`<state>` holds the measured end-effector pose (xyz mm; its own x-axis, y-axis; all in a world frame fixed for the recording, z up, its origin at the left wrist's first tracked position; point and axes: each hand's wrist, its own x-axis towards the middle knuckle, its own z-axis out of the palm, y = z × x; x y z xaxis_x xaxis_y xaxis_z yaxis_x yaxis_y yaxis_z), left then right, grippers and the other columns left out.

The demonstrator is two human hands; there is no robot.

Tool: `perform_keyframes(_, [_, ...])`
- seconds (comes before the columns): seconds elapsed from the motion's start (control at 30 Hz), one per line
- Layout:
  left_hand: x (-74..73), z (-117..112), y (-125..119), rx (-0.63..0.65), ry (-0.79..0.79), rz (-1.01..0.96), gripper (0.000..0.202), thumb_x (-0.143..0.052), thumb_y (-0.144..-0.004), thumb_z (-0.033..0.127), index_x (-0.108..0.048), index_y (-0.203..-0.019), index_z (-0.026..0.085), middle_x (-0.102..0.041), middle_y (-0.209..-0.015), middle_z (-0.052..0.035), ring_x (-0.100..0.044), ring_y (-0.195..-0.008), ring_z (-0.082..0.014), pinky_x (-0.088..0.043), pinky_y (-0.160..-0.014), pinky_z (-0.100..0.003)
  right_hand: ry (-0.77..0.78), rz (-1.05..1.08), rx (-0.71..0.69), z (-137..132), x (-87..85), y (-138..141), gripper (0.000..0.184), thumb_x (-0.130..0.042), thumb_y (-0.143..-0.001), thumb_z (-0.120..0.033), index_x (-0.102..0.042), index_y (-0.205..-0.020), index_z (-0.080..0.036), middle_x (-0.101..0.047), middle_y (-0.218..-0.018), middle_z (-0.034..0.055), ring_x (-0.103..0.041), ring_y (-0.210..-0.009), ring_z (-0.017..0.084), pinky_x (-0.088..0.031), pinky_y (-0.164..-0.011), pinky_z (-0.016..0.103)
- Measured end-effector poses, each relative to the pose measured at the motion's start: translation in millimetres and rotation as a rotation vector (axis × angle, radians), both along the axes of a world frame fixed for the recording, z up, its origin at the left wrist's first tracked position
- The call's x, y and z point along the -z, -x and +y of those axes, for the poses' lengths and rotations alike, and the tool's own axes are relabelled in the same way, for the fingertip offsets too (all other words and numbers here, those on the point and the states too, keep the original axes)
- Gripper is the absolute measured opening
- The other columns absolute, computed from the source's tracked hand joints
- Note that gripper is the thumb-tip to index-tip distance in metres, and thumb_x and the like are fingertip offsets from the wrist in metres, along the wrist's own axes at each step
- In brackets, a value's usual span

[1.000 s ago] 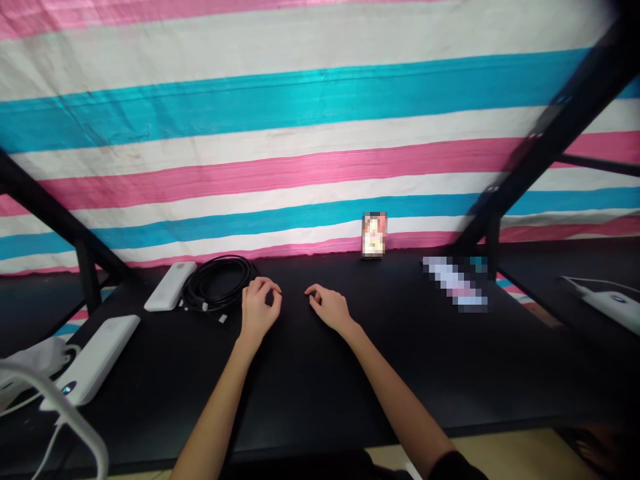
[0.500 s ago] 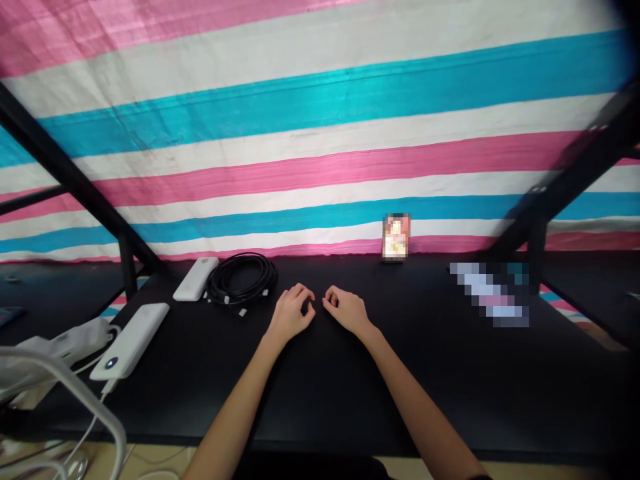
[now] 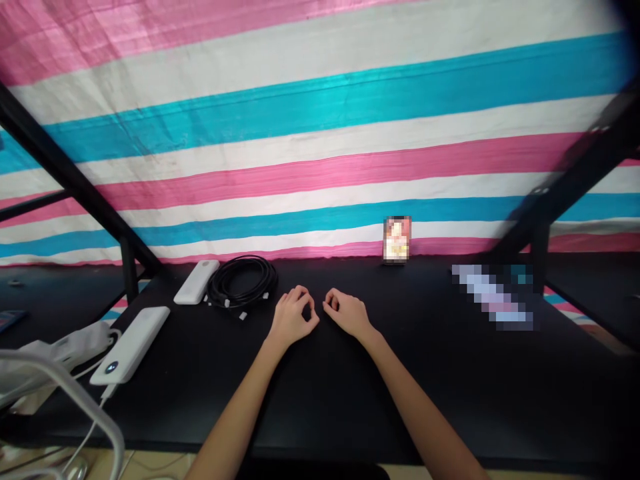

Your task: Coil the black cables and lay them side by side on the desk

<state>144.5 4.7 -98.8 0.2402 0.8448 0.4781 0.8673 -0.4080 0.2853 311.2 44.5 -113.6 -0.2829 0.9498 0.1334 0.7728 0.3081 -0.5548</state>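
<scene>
Both hands rest at the centre of the frame on the matte black tabletop, close together but not touching. The left hand is curled shut, thumb tip against forefinger in a loose ring. The right hand is curled the same way, knuckles up. Nothing shows inside either hand, and anything very small pinched there would be too small to make out.

The nearest thing is the coil of black cable, lying flat just left of and above the left hand, its pale plug ends pointing towards that hand. Just beside the coil on its left lies a white oblong power bank. A second white power bank, with a lit blue dot, sits at the lower left.

As I judge it, no grasp is in hand: the hands are idle at rest. Taking up the cable would call for the left hand to uncurl and shift up-left to the coil's near rim.
</scene>
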Motion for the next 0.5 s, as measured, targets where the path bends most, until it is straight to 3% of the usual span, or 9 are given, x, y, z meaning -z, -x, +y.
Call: perform_keyframes(0.5, [4.5, 2.1, -0.7, 0.012, 0.053, -0.010, 0.008, -0.050, -0.072, 0.013, -0.051, -0.070, 0.021, -0.056, -0.087, -0.0015, -0.056, -0.073, -0.0142, -0.043, -0.070, -0.029, -0.033, 0.021, 0.002, 0.9, 5.2, -0.2, 0.008, -0.056, -0.081, -0.031, -0.057, -0.081, -0.023, -0.060, -0.062, -0.0074, -0.055, -0.060, 0.010, -0.026, -0.054, 0.022])
